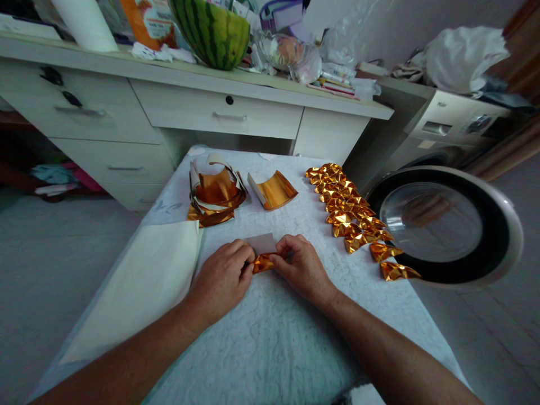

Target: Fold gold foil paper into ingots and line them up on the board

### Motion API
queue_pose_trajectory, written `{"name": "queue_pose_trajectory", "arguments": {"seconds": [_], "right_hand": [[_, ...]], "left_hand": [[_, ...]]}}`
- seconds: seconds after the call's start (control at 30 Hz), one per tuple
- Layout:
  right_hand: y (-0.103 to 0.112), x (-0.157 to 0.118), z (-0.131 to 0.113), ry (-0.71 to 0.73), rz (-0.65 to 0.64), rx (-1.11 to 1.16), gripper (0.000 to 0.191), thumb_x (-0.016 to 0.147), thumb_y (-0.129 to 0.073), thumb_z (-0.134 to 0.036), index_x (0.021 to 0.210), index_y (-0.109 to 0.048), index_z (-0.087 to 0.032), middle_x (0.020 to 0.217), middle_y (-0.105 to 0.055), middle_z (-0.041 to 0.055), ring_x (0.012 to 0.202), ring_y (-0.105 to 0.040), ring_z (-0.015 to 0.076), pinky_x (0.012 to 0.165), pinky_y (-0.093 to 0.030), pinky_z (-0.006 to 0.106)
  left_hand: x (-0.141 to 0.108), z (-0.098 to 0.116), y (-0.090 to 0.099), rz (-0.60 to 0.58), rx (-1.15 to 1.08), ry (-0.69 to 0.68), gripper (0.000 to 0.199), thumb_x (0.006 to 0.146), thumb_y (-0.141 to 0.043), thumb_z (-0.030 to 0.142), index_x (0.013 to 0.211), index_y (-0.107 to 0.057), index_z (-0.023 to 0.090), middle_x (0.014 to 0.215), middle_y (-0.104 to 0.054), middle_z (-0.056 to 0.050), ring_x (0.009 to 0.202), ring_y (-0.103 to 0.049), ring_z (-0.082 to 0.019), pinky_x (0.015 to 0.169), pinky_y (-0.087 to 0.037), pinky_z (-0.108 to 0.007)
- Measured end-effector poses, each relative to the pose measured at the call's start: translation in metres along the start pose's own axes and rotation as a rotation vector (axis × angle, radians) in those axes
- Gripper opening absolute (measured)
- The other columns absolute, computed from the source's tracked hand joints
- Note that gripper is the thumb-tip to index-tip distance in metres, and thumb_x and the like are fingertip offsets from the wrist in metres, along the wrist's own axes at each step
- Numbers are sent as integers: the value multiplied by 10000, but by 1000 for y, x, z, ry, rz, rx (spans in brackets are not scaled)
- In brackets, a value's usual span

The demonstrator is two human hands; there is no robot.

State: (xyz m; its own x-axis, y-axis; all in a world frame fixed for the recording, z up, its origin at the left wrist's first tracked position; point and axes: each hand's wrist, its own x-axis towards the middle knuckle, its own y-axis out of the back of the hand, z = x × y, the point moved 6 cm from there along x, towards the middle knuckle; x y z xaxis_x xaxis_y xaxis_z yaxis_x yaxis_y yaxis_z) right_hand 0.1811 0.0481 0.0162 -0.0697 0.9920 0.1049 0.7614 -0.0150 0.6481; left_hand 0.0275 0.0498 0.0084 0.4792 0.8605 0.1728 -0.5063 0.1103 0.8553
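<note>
Between my two hands, over the middle of the table, is a sheet of gold foil paper (264, 262) with its near edge folded over and its grey back (262, 243) showing behind. My left hand (225, 270) grips the left end of the fold, fingers curled. At the right end, my right hand (301, 267) pinches the fold between thumb and fingers. Farther back lie a curled stack of gold foil sheets (217, 191) and a single curved foil sheet (276, 190). Rows of folded gold foil pieces (343, 205) run along the table's right side.
A white sheet (139, 287) covers the table's left side. Behind stands a white desk (228, 115) with drawers, bearing a cut watermelon (211, 34) and clutter. At the right, a washing machine's open round door (442, 225) reaches close to the table's edge.
</note>
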Motion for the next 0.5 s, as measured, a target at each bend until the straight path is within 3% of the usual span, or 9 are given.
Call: {"name": "queue_pose_trajectory", "arguments": {"seconds": [0.5], "right_hand": [[-2,1,5,-16,5,23,126,779,-680,-194,718,-569,-200,684,-580,-14,742,-524,165,694,-378,282]], "left_hand": [[-1,5,3,3,35,-8,144,827,-428,92,760,-407,217,821,-526,-25,793,-525,-206,678,-394,-330]]}}
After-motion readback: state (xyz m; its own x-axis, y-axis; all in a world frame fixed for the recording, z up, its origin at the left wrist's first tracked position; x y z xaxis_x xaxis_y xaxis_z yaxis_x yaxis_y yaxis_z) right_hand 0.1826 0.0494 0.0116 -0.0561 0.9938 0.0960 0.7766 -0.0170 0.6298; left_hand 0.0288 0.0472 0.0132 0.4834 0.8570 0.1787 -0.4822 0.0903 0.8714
